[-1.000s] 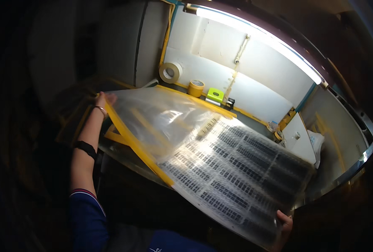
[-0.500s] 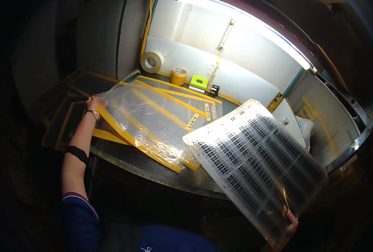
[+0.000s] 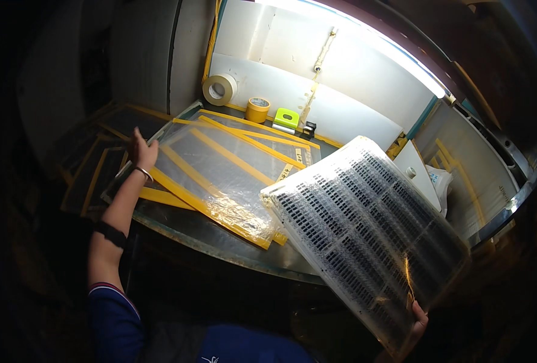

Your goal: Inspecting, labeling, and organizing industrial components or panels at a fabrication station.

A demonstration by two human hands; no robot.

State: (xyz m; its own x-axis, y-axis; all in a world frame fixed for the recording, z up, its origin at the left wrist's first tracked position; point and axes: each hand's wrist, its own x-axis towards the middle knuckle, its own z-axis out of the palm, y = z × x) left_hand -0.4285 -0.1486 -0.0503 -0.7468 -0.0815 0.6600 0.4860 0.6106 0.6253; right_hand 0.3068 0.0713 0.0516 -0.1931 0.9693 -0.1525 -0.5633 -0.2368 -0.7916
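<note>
My left hand [image 3: 144,151] is open at the left edge of a clear plastic sheet with yellow tape borders [image 3: 220,175], fingers pointing away from me; whether it touches the sheet I cannot tell. The sheet lies on other taped sheets on the worktable. My right hand [image 3: 421,316] grips the near right edge of a clear, film-covered panel [image 3: 359,224] printed with rows of dark rectangles. The panel is held tilted over the table's front right edge. Part of my right hand is hidden behind it.
At the back stand a white tape roll [image 3: 219,89], a yellow tape roll [image 3: 257,110], a green hole punch [image 3: 286,118] and a small black object [image 3: 309,128]. More taped sheets [image 3: 93,172] lie at left. A lamp tube [image 3: 401,54] shines above; a white bag [image 3: 441,184] sits at right.
My left hand has let go of the taped sheet's left edge and opened. The sheet has shifted slightly right and lies flatter. The panel in my right hand has tilted slightly.
</note>
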